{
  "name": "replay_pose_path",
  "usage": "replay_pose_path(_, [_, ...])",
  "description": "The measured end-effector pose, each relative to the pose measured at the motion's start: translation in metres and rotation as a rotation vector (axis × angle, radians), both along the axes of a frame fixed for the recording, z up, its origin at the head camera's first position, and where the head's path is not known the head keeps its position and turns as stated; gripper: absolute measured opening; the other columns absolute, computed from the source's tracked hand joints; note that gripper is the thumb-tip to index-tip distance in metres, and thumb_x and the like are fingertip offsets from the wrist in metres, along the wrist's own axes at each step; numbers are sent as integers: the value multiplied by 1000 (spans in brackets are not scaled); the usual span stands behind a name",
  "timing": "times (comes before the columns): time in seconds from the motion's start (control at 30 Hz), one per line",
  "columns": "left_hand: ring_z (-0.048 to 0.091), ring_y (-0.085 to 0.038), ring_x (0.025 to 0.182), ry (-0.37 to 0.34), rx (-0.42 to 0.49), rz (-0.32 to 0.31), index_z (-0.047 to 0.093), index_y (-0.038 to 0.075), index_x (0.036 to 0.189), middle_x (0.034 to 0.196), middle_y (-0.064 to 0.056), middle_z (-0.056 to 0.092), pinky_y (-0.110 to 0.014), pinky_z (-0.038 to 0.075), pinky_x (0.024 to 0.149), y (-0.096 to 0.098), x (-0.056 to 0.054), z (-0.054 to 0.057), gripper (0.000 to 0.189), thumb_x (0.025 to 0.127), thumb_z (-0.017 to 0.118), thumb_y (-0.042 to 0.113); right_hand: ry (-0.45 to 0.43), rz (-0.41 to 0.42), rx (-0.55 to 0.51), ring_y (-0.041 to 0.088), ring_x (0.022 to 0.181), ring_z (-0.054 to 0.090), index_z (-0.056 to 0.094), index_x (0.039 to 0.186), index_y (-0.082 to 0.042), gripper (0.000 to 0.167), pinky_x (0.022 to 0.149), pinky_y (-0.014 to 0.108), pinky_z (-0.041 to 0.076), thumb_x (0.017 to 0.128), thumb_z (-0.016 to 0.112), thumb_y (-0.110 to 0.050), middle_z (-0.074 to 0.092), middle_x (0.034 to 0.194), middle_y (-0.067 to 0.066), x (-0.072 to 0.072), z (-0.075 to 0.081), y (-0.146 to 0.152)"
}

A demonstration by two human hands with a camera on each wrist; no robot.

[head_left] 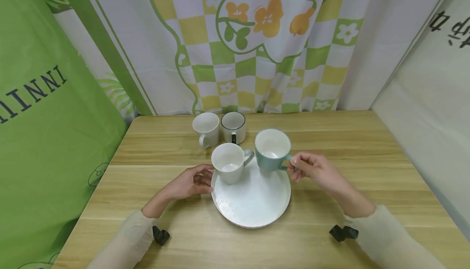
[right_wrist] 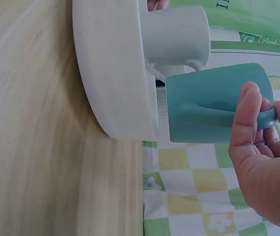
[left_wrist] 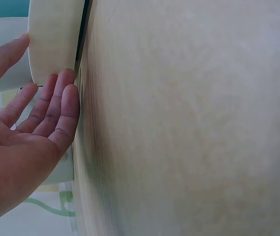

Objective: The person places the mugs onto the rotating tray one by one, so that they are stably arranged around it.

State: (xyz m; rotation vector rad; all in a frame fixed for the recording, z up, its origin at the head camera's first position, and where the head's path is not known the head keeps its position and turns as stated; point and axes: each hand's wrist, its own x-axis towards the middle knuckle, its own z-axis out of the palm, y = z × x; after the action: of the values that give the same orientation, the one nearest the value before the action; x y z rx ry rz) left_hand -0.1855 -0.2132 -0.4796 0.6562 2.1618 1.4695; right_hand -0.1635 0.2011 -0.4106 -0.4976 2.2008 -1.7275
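Note:
A round white tray (head_left: pixel 253 208) lies on the wooden table, with a white mug (head_left: pixel 228 165) standing on its left part. My right hand (head_left: pixel 312 171) pinches the handle of a teal mug (head_left: pixel 269 161), white inside. In the right wrist view, a narrow gap shows between the teal mug (right_wrist: pixel 199 105) and the tray (right_wrist: pixel 113 64), so it hangs just above the rim at the tray's back right. At the tray's left edge is my left hand (head_left: pixel 192 182); in the left wrist view its loosely spread fingers (left_wrist: pixel 69 105) touch the tray's side.
Behind the tray, a white mug (head_left: pixel 206 128) and a dark-rimmed white mug (head_left: pixel 233 126) stand side by side on the table (head_left: pixel 161 138). A patterned curtain (head_left: pixel 264 57) hangs along the back edge, and green cloth (head_left: pixel 47 138) hangs at the left.

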Motion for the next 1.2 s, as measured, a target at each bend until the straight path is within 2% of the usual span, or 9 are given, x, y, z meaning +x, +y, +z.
replay_pose_path(0.2, [66, -37, 109, -9, 1, 6, 41, 2, 148, 126, -28, 59, -27, 57, 90, 1, 1, 0, 71, 87, 77, 8, -4, 21, -6, 16, 79, 66, 58, 101, 10, 31, 73, 32, 60, 106, 50, -20, 65, 96, 14, 2, -6, -2])
replay_pose_path(0.63, [66, -38, 109, -11, 21, -22, 42, -2, 145, 126, -29, 58, -25, 57, 89, 0, 0, -2, 67, 87, 76, 5, -4, 59, -18, 13, 79, 66, 58, 100, 12, 31, 71, 32, 60, 106, 49, -17, 64, 95, 12, 0, -19, -4])
replay_pose_path(0.87, [67, -32, 107, 4, 10, -26, 43, -2, 144, 125, -30, 58, -26, 57, 88, 0, 0, 0, 65, 88, 75, 6, -1, 83, -30, 12, 78, 66, 57, 99, 12, 30, 70, 29, 59, 106, 48, -16, 65, 94, 11, -5, -26, -5])
replay_pose_path(1.2, [67, -36, 108, -2, 0, -18, 43, 0, 144, 126, -29, 58, -26, 57, 88, 0, -1, 1, 66, 87, 76, 5, -23, 113, -28, 14, 76, 65, 59, 99, 11, 30, 68, 30, 59, 105, 50, -17, 65, 95, 22, -12, -37, -7])
